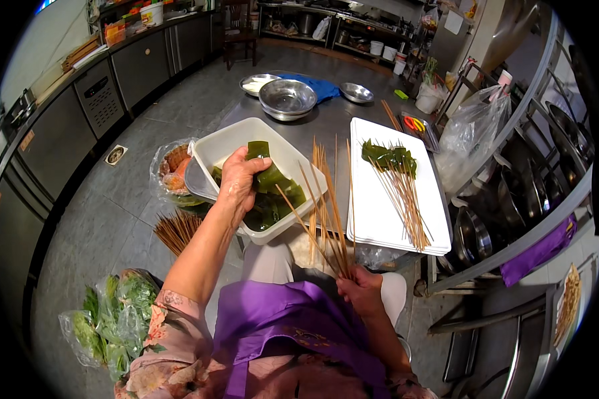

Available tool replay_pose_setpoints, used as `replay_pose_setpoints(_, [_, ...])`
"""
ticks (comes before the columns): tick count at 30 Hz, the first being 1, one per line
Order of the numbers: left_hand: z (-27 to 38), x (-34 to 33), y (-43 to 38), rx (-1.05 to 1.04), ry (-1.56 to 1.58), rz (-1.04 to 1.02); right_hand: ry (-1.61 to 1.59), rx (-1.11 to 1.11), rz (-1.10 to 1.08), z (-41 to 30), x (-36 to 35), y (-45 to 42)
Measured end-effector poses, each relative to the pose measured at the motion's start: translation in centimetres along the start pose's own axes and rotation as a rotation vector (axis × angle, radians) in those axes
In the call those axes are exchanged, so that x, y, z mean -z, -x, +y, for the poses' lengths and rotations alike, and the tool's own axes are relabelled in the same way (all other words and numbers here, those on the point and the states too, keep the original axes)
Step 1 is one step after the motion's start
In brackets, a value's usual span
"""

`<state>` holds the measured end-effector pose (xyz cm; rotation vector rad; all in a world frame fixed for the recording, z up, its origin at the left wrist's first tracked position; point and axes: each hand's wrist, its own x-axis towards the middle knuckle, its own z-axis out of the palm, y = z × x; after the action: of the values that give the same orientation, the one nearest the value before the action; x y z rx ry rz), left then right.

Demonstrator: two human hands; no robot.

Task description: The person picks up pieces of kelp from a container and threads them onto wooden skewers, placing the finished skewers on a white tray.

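Between the thumb and fingers of my left hand [239, 177] is a flat green piece of kelp [258, 149], held up over a white plastic tub [219, 134]. More wet kelp pieces [267, 214] lie inside that tub. Low in front of my apron, my right hand [362, 289] grips a loose bunch of thin bamboo skewers [337, 249], their tips fanned upward. Further skewers [319, 159] lie on the table beside the tub. To the right, a white tray [379, 214] carries several skewers threaded with folded kelp [392, 157].
Steel bowls [288, 97] and a blue cloth [314, 87] are at the table's far end. Red-and-yellow-handled scissors [414, 123] rest in a small tray. A rack of pans [514, 189] borders the right side. Bagged greens [122, 309] and a skewer bundle [177, 232] are at left.
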<state>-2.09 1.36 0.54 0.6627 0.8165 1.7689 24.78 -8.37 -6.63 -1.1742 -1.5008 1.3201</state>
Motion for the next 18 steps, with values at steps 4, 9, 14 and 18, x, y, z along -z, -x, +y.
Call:
replay_pose_setpoints(4, [0.3, -0.33, 0.5, 0.019, -0.062, -0.041, -0.045, -0.015, -0.003, 0.53, 0.24, 0.17])
replay_pose_setpoints(9, [0.21, 0.03, 0.62, 0.078, -0.135, -0.105, -0.029, -0.036, -0.015, 0.65, 0.55, 0.19])
replay_pose_setpoints(14, [-0.21, -0.32, 0.65, 0.029, -0.08, -0.043, -0.014, -0.099, -0.026, -0.1, 0.81, 0.26])
replay_pose_setpoints(18, [-0.34, 0.34, 0.6, 0.072, -0.047, -0.095, -0.02, -0.068, -0.023, 0.88, 0.53, 0.19])
